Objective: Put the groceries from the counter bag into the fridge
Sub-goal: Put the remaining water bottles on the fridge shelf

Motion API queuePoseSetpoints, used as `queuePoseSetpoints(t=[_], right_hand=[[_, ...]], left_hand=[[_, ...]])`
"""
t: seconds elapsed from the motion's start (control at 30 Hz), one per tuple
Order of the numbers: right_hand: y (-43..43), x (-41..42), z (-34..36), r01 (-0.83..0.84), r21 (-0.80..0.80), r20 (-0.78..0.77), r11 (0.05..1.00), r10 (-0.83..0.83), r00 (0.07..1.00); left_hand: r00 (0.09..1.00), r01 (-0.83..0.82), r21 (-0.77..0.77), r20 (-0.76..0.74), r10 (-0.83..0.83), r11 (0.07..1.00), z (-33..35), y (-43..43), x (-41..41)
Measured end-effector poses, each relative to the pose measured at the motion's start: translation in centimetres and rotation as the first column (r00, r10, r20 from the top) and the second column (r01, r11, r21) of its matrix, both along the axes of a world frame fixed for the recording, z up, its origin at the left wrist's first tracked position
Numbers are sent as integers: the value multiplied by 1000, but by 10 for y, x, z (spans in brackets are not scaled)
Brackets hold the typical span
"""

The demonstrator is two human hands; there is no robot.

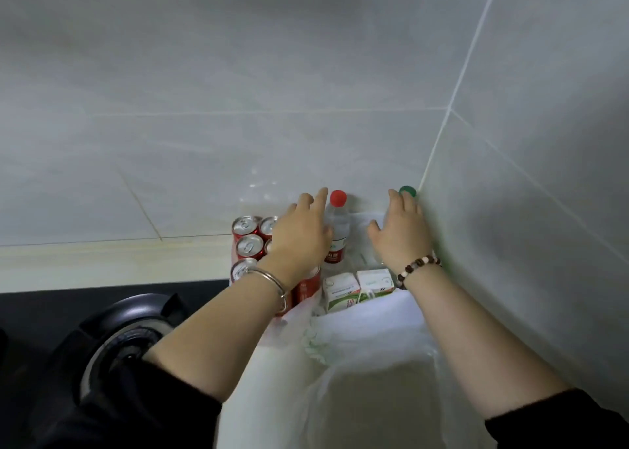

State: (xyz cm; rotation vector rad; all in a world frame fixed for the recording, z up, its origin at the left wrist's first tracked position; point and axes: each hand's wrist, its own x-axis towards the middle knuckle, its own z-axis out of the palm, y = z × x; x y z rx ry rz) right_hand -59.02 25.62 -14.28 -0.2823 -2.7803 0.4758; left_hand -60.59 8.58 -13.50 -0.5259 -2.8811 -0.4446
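Note:
A white plastic bag (pixel 360 343) lies spread on the counter in the tiled corner. Several red drink cans (pixel 250 242) stand at its left. A clear water bottle with a red cap (pixel 337 231) stands upright in the middle. Two small green-and-white cartons (pixel 357 287) sit in front of it. A green bottle cap (pixel 407 191) shows in the corner; the bottle below it is hidden. My left hand (pixel 301 234) hovers over the cans, fingers spread, beside the red-capped bottle. My right hand (pixel 401 231) is spread open just in front of the green cap.
A grey tiled wall (pixel 238 108) rises behind the groceries and another wall (pixel 531 210) closes the right side. A black stovetop with a round burner (pixel 126 339) lies at the lower left.

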Motion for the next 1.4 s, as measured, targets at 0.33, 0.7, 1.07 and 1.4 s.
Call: queuePoseSetpoints(t=[0.33, 0.7, 1.07, 1.4], right_hand=[[47, -79, -20, 136, -31, 140, 990, -130, 982], [45, -82, -22, 93, 106, 43, 990, -98, 994], [2, -24, 44, 53, 13, -245, 999, -48, 968], [-123, 98, 106, -285, 29, -455, 958, 267, 849]], left_hand=[[980, -36, -16, 194, 38, 999, -12, 49, -91], [994, 1, 138, 104, -15, 990, -25, 53, -86], [976, -94, 440, -137, 170, 893, 48, 12, -6], [868, -293, 557, -186, 460, 777, 109, -115, 157]])
